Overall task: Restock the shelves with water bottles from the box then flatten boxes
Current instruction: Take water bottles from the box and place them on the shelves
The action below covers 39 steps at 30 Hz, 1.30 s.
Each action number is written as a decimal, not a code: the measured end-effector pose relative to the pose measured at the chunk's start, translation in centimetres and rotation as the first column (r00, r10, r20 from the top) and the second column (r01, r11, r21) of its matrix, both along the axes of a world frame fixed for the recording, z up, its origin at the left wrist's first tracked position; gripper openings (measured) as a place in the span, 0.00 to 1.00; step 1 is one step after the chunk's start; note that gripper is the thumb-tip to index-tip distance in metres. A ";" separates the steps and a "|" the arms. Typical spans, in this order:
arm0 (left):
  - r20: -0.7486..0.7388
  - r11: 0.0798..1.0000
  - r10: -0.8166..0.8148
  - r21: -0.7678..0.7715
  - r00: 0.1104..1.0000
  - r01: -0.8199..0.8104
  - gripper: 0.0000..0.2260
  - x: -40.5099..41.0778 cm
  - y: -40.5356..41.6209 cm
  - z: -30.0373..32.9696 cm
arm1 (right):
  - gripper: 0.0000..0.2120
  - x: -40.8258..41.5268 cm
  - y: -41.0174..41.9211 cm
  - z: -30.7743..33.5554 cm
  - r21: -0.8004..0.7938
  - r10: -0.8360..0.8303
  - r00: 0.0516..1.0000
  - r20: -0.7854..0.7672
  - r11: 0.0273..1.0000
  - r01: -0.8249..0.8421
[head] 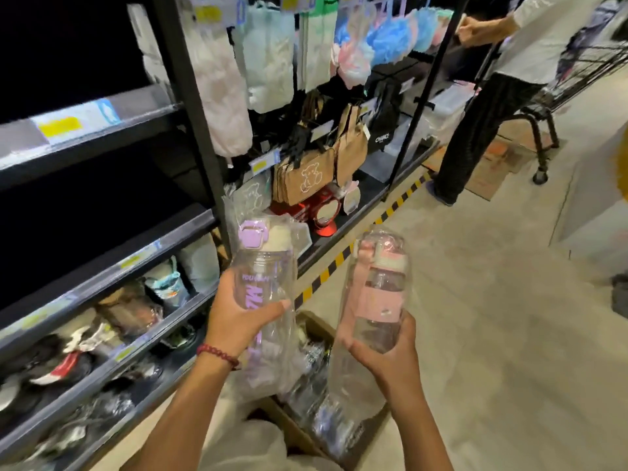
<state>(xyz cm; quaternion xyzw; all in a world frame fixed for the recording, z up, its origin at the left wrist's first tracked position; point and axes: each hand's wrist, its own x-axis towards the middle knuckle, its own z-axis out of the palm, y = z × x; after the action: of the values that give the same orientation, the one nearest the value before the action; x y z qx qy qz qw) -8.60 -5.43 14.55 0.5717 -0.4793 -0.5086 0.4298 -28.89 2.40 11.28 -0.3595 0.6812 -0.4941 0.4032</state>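
2 clear plastic-wrapped bottles (261, 283) (380, 294), 1 gripped in each hand (238, 321) (387, 355).

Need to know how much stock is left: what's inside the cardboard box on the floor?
More plastic-wrapped clear bottles lie in the cardboard box. The left hand, right hand and their two bottles hide part of it, so no count.

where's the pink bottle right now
The pink-lidded water bottle is in the right hand, right of the purple-lidded bottle, above the open cardboard box.
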 end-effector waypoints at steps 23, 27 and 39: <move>-0.002 0.732 0.680 -0.051 0.734 -0.679 0.31 22.7 13.3 -1.2 | 0.44 23.2 -2.5 1.3 -0.025 0.687 0.726 -0.002 0.726 -0.687; 0.001 0.693 0.721 -0.046 0.693 -0.720 0.35 29.2 15.4 -1.4 | 0.40 30.3 -1.2 1.5 0.000 0.724 0.690 -0.006 0.690 -0.724; -0.005 0.629 0.777 0.018 0.629 -0.777 0.43 43.8 17.7 -3.3 | 0.44 46.6 1.0 -0.1 0.026 0.771 0.637 0.010 0.637 -0.771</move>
<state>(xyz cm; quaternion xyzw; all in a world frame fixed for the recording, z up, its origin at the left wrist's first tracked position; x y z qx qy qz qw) 35.23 12.23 11.24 0.7221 -0.1802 -0.2808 0.6060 17.72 3.36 11.21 -0.6103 0.4704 -0.2654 0.5795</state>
